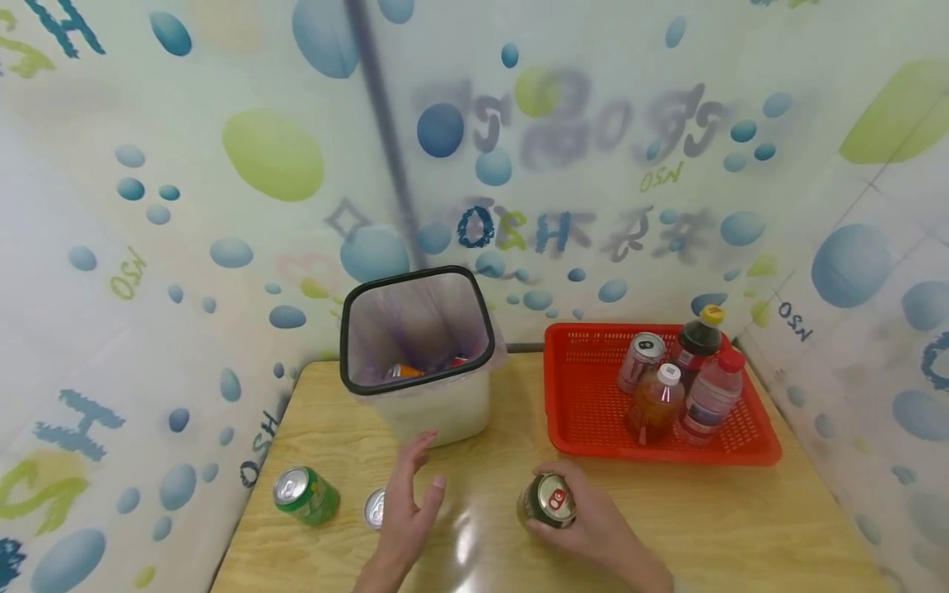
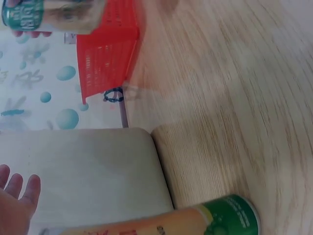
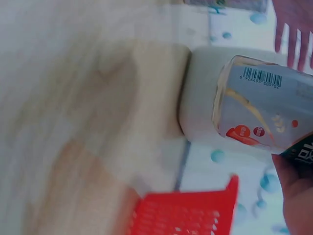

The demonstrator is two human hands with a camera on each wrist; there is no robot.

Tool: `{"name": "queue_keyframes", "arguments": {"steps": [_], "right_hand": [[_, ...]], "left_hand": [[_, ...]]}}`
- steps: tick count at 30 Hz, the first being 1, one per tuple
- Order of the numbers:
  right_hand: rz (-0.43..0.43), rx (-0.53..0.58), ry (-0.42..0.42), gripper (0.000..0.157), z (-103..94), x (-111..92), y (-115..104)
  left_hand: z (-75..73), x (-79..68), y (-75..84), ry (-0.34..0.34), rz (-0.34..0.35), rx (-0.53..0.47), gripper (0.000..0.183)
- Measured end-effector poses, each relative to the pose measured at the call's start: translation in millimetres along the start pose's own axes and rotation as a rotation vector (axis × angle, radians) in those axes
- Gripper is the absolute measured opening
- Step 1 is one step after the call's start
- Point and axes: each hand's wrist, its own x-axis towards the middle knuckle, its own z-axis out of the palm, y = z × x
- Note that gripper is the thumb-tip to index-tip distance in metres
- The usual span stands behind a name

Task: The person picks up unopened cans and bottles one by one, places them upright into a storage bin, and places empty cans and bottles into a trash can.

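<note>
My right hand (image 1: 593,523) grips a can (image 1: 547,501) with a gold lid, red tab and dark green side. In the right wrist view the can (image 3: 259,105) shows a silver-grey side with a barcode. My left hand (image 1: 406,506) is held up with fingers extended and nothing in it. Just beside it, partly hidden by the hand, stands a slim can (image 1: 374,509) with a silver lid; the left wrist view shows the can's orange and green side (image 2: 195,220). Farther left is a green can (image 1: 306,496).
Behind my hands a white bin (image 1: 445,416) with a black rim and liner holds several items low inside. At the right, a red plastic basket (image 1: 586,412) contains a can (image 1: 641,362) and three bottles, one being pink-capped (image 1: 710,397). A patterned curtain (image 1: 504,181) surrounds the wooden table (image 1: 474,535).
</note>
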Motion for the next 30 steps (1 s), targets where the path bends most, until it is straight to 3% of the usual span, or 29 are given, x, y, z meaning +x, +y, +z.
{"name": "queue_keyframes", "arguments": {"steps": [3, 7, 12, 16, 22, 30], "right_hand": [[0.052, 0.017, 0.046, 0.065, -13.9, 2, -4], [0.052, 0.004, 0.114, 0.066, -33.6, 8, -9], [0.013, -0.108, 0.211, 0.069, -56.1, 21, -14], [0.059, -0.179, 0.263, 0.070, -74.6, 34, -18], [0.150, -0.197, 0.276, 0.069, -98.8, 55, -16], [0.253, -0.207, 0.267, 0.069, -116.4, 85, -1]], "left_hand": [[6.5, 0.4, 1.4, -0.002, 0.004, -0.001, 0.056], [18.0, 2.9, 5.9, -0.025, -0.013, 0.008, 0.059], [38.1, 5.6, 10.1, -0.104, -0.039, 0.005, 0.057], [56.5, 8.0, 12.3, -0.181, -0.066, -0.018, 0.056], [81.6, 11.1, 9.2, -0.266, -0.098, -0.002, 0.056], [113.2, 10.3, -0.7, -0.410, -0.081, 0.123, 0.061]]}}
